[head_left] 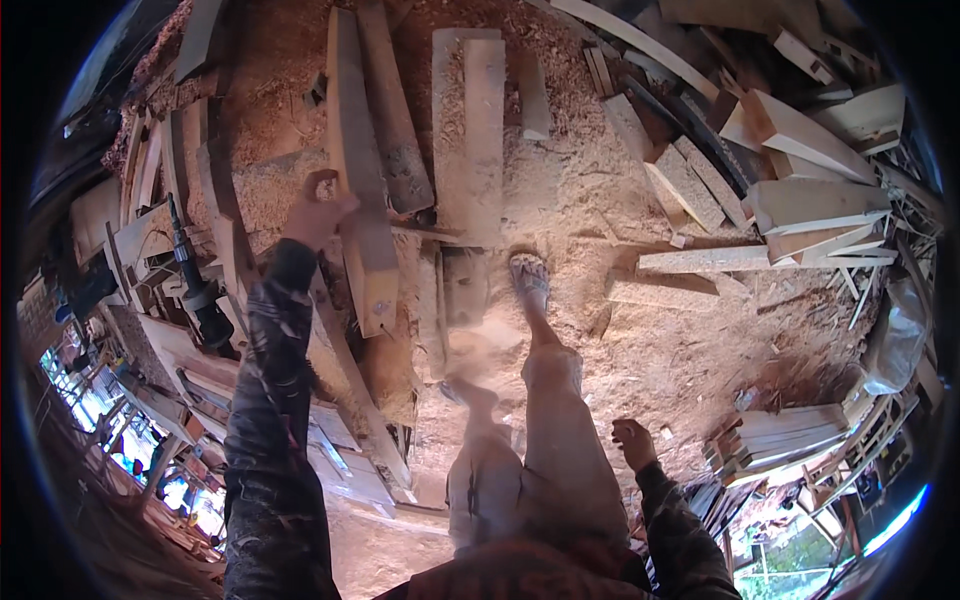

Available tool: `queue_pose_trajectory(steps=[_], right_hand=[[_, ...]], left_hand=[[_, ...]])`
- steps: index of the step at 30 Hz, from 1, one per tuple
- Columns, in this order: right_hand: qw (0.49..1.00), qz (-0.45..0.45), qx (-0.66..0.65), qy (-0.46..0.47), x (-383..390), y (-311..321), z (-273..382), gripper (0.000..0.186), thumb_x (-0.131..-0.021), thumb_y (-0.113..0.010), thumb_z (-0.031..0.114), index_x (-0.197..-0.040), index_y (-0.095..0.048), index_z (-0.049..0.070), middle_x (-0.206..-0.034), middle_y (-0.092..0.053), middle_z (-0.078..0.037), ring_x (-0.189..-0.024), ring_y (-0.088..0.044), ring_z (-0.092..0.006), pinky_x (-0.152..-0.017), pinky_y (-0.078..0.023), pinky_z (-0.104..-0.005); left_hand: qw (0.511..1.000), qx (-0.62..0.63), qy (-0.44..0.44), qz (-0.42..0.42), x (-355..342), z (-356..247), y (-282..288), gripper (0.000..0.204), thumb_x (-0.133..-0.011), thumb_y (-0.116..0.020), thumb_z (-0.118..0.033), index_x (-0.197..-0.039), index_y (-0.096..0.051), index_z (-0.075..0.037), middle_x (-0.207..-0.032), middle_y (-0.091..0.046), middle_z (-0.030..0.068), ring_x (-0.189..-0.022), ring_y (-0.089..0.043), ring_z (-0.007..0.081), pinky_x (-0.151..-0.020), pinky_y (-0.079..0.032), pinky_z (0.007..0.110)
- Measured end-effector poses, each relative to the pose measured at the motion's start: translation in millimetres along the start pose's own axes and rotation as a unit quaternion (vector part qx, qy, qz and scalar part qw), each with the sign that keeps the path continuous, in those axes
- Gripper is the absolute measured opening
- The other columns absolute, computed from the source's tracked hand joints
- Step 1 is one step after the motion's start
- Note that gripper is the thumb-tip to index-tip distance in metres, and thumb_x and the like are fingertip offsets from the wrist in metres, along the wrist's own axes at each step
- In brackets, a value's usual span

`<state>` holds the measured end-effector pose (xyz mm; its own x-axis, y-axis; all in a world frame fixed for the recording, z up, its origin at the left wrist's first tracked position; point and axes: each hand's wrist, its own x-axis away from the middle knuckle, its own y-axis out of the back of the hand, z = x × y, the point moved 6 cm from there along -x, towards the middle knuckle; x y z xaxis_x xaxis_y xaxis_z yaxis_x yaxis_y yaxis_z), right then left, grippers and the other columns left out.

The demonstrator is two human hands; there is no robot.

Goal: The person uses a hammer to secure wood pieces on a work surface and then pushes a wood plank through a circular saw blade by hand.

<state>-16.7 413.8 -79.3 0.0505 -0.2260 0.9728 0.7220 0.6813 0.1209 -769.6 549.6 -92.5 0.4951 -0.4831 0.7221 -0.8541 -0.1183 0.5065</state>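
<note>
My left hand (318, 212) is at the left edge of a long, thick wooden beam (362, 190). Its thumb and forefinger are curved with a gap between them, and the thumb overlaps the beam in the picture. Whether it touches the wood I cannot tell. Nothing shows inside the fingers. Down by my right leg hangs my right hand (632, 443), its fingers loosely curled in with nothing visible in them. Just right of the beam lies a second, darker timber (397, 130). A wide pale plank (484, 130) lies further right.
Sawdust and shavings cover the ground around my sandalled foot (530, 272). Offcuts and boards (810, 130) are heaped at far right, with a stack of short boards (790, 432) lower right. A dark metal shaft-like tool (196, 285) stands at left, near a slanting board (355, 385).
</note>
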Motion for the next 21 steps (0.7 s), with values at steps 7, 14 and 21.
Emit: queue_pose_trajectory(steps=[7, 14, 21], right_hand=[[0.999, -0.012, -0.016, -0.033, -10.2, -2.3, 13.6, 0.022, -0.097, -0.063, 0.018, -0.112, -0.069, 0.003, -0.090, -0.070, -0.004, -0.078, -0.067, -0.0132, -0.064, -0.052, -0.0279], [0.999, 0.011, -0.020, -0.029, -18.0, 8.4, 15.9, 0.025, -0.098, -0.062, 0.023, -0.116, -0.068, 0.007, -0.095, -0.072, -0.008, -0.083, -0.070, -0.0172, -0.065, -0.055, -0.0312], [0.996, -0.029, 0.017, -0.087, -11.8, 45.2, -12.8, 0.023, -0.101, -0.063, 0.025, -0.116, -0.068, 0.008, -0.092, -0.070, -0.007, -0.079, -0.070, -0.0187, -0.066, -0.055, -0.0321]], left_hand=[[0.971, 0.234, -0.042, 0.008, 2.1, -102.8, -14.9, 0.039, -0.095, -0.067, -0.024, -0.130, -0.058, -0.012, -0.102, -0.068, 0.0053, -0.088, -0.067, 0.0153, -0.074, -0.056, 0.031], [0.977, -0.099, -0.109, -0.154, 16.3, -138.9, -110.8, 0.063, -0.084, -0.071, -0.050, -0.127, -0.059, -0.005, -0.123, -0.065, 0.0253, -0.110, -0.065, 0.0401, -0.098, -0.050, 0.048], [0.974, -0.056, 0.015, -0.219, -23.4, 14.1, -77.8, 0.033, -0.092, -0.061, -0.035, -0.112, -0.075, -0.011, -0.105, -0.073, 0.0225, -0.102, -0.069, 0.0415, -0.092, -0.054, 0.047]])
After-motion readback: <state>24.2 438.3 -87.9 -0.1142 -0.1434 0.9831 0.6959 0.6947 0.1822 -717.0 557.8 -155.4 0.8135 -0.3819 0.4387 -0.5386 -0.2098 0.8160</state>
